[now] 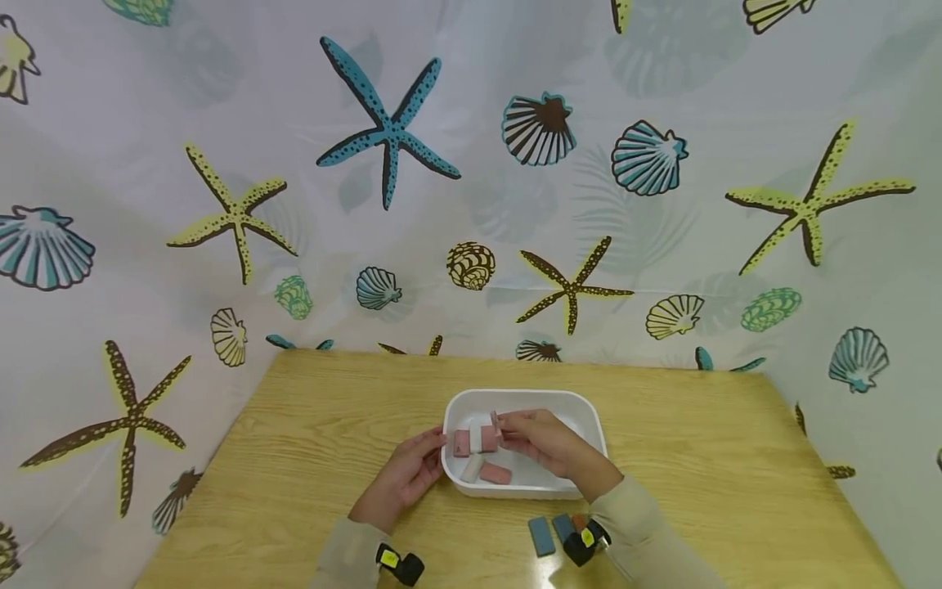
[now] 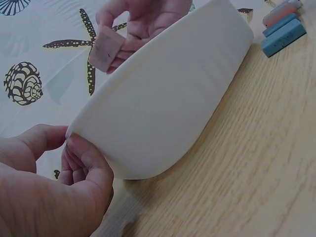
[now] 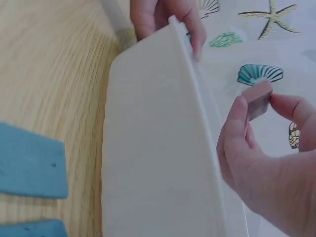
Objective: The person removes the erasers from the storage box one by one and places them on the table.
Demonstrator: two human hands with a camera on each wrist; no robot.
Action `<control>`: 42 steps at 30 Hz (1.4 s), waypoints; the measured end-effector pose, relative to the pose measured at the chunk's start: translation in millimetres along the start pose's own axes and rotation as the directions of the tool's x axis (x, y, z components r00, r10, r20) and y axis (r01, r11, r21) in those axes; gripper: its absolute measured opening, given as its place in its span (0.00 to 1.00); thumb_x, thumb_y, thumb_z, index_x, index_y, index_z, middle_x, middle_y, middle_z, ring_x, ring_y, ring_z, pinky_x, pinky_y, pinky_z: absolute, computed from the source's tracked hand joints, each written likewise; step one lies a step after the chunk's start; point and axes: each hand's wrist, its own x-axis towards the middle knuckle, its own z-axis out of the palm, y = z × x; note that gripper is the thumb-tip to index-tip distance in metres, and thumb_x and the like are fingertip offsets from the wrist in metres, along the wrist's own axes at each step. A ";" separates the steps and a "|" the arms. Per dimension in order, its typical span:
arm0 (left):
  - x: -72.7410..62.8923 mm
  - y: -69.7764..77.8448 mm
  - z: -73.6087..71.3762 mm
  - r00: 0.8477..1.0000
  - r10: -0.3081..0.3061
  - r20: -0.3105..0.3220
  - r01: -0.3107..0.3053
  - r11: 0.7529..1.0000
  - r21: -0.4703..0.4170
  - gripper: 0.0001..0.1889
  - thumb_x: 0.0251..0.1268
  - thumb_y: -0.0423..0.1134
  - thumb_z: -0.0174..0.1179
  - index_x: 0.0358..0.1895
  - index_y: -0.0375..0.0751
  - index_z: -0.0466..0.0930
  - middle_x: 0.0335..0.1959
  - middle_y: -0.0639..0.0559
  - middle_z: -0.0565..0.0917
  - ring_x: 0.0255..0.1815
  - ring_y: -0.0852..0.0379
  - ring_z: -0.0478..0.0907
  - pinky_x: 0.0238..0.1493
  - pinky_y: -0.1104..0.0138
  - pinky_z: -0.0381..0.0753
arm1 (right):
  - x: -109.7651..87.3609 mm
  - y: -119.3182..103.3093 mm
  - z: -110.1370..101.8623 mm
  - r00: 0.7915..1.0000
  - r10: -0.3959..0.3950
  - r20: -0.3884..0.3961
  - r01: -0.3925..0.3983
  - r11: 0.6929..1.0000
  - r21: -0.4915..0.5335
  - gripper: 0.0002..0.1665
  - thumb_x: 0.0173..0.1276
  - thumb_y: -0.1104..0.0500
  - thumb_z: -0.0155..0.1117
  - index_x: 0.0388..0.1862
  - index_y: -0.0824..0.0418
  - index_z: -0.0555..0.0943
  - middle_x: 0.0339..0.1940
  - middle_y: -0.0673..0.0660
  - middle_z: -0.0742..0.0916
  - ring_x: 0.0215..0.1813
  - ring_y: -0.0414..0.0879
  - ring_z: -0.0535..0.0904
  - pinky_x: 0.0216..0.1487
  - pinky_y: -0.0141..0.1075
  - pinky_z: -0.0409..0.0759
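Note:
A white plastic tub (image 1: 530, 493) stands on the table. My left hand (image 1: 407, 473) pinches its left rim between thumb and fingers, plain to see in the left wrist view. Above the tub's inside, my right hand (image 1: 550, 446) holds a pink eraser (image 3: 258, 98) between thumb and fingertips. Its face looks smudged in the left wrist view. Inside the tub lie a pink eraser with a white band (image 1: 475, 440), a whitish eraser (image 1: 473, 468) and another pink eraser (image 1: 495, 474). The outer wall hides these in both wrist views.
In front of the tub, a blue block (image 1: 541, 537) lies on the wooden table (image 1: 331, 442). Beside it are a second blue block (image 1: 562, 526) and an orange-pink one (image 2: 280, 17), partly behind my right wrist. A curtain (image 1: 471, 204) with starfish and shells encloses the table.

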 end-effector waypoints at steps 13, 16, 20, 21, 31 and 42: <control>0.7 -1.2 0.3 1.000 0.004 -0.001 -0.004 1.000 0.022 0.23 0.68 0.30 0.50 0.64 0.26 0.58 0.47 0.45 0.76 0.44 0.58 0.74 0.47 0.67 0.76 | -38.5 -14.4 -3.3 0.971 -0.052 0.231 -0.024 0.949 0.315 0.12 0.72 0.65 0.48 0.47 0.68 0.77 0.46 0.56 0.80 0.44 0.40 0.77 0.52 0.33 0.75; 1.3 -1.9 -0.5 1.000 0.002 -0.004 -0.002 1.000 0.013 0.23 0.68 0.30 0.51 0.63 0.27 0.59 0.48 0.44 0.76 0.44 0.58 0.74 0.47 0.67 0.76 | -45.8 -16.5 -2.3 0.964 -0.061 0.260 -0.034 0.938 0.345 0.12 0.72 0.65 0.48 0.48 0.69 0.75 0.47 0.56 0.79 0.45 0.40 0.77 0.51 0.33 0.75; 2.2 -2.9 -2.1 1.000 -0.003 -0.003 0.003 1.000 0.001 0.24 0.67 0.29 0.52 0.64 0.27 0.59 0.49 0.44 0.76 0.44 0.58 0.74 0.47 0.67 0.76 | -59.4 -15.7 -1.0 0.956 -0.062 0.286 -0.047 0.932 0.359 0.13 0.72 0.67 0.45 0.49 0.69 0.74 0.47 0.55 0.80 0.45 0.40 0.77 0.50 0.32 0.75; 2.2 -2.9 -2.3 1.000 -0.005 -0.002 0.005 1.000 -0.002 0.24 0.67 0.30 0.52 0.64 0.27 0.59 0.49 0.44 0.76 0.44 0.58 0.74 0.47 0.67 0.76 | -63.4 -14.5 -0.8 0.954 -0.064 0.294 -0.048 0.932 0.359 0.13 0.72 0.67 0.45 0.49 0.69 0.74 0.47 0.55 0.80 0.45 0.40 0.77 0.50 0.32 0.75; 1.2 -1.0 -1.1 1.000 0.000 0.003 0.000 1.000 0.010 0.26 0.68 0.30 0.51 0.66 0.27 0.57 0.50 0.44 0.75 0.45 0.58 0.73 0.48 0.68 0.75 | -98.7 10.4 -3.8 0.927 -0.084 0.365 -0.032 0.953 0.300 0.19 0.73 0.68 0.42 0.59 0.78 0.65 0.51 0.58 0.80 0.49 0.41 0.77 0.54 0.33 0.74; 0.6 -1.2 1.5 1.000 -0.008 -0.020 0.008 1.000 0.013 0.25 0.68 0.30 0.51 0.65 0.27 0.58 0.49 0.44 0.76 0.44 0.59 0.74 0.45 0.69 0.76 | -123.6 39.5 -8.4 0.975 0.000 0.222 -0.027 0.992 0.120 0.19 0.68 0.65 0.52 0.55 0.76 0.70 0.47 0.58 0.81 0.45 0.43 0.78 0.49 0.35 0.77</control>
